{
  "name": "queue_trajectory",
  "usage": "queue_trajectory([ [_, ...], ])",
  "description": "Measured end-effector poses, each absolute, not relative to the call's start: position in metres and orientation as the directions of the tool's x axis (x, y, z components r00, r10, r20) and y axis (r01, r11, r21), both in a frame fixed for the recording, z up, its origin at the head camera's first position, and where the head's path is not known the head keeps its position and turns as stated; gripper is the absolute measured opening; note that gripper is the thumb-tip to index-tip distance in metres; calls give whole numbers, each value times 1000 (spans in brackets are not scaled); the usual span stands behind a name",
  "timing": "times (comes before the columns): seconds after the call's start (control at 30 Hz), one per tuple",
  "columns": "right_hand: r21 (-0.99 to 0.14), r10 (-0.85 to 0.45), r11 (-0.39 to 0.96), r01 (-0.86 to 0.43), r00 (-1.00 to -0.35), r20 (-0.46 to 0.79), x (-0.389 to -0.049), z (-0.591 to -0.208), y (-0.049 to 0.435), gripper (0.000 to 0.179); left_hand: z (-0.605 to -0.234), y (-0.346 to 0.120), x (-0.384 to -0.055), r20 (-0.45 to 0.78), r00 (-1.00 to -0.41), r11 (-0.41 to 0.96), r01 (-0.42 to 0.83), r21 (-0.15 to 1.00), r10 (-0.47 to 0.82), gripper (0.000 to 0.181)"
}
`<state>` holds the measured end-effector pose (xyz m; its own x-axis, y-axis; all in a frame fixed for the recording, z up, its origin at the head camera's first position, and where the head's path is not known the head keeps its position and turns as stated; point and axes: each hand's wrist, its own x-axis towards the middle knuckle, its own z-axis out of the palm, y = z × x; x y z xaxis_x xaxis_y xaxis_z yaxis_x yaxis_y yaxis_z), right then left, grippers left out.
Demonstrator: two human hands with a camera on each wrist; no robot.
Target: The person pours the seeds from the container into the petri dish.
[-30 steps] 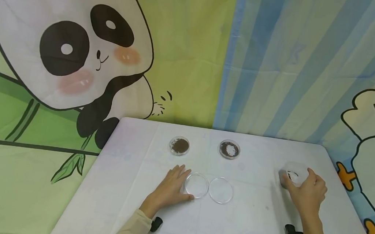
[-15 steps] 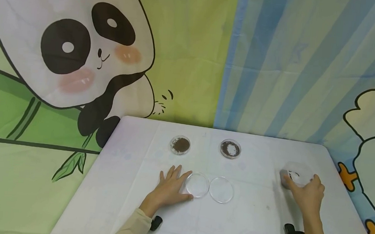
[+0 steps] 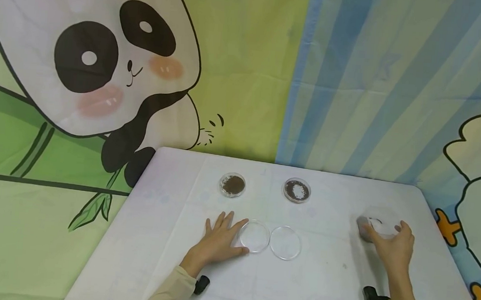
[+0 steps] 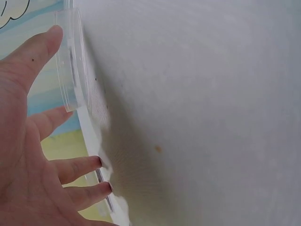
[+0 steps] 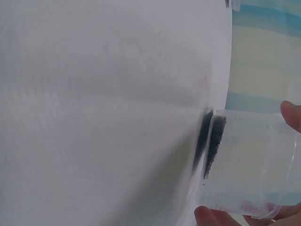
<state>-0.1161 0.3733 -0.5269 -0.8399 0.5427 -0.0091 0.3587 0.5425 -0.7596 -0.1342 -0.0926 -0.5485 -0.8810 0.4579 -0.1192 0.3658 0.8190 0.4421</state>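
Observation:
Two clear round petri dish parts lie side by side mid-table: a left dish (image 3: 253, 251) and a right one (image 3: 284, 258). My left hand (image 3: 215, 247) holds the left dish between thumb and index finger, its other fingers spread. In the left wrist view the thumb and index tips meet this dish's wall (image 4: 73, 61). At the right, my right hand (image 3: 394, 251) grips a clear plastic cup (image 5: 249, 160) with thumb and fingers. Dark granules (image 5: 216, 141) lie in its bottom, deeper on one side. Whether the cup's base touches the table I cannot tell.
Behind stand two petri dishes with dark brown granules, a left one (image 3: 232, 185) and a right one (image 3: 297, 190) showing a pale patch in its middle. The white table (image 3: 318, 288) meets a cartoon-printed curtain (image 3: 246, 75) at its back edge.
My right hand has shifted slightly left with the cup. The left hand's middle and ring fingers have spread apart. The head view has drifted a little; the dishes stay put.

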Motion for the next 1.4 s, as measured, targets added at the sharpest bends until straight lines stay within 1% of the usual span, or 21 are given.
queue_trajectory([
  [0.17, -785, 531, 533, 315, -847, 20, -119, -526, 366, 108, -547, -92, -134, -127, -879, 820, 365, 440, 459, 81],
  [0.57, -854, 464, 467, 228, -886, 17, -125, -525, 341, 108, -547, -92, -135, -131, -881, 825, 361, 435, 454, 81],
  [0.77, -870, 375, 466, 159, -927, 31, -129, -521, 324, 107, -547, -92, -135, -133, -882, 824, 356, 441, 452, 80],
  [0.97, -872, 276, 488, 49, -956, 100, -132, -518, 304, 103, -545, -92, -135, -128, -882, 822, 359, 443, 454, 81],
  [1.23, -847, 149, 527, -75, -973, 178, -133, -515, 278, 100, -545, -92, -134, -132, -882, 824, 356, 441, 452, 81],
  [1.4, -791, 55, 586, -172, -966, 251, -133, -514, 262, 102, -545, -91, -133, -133, -883, 825, 353, 441, 449, 80],
])
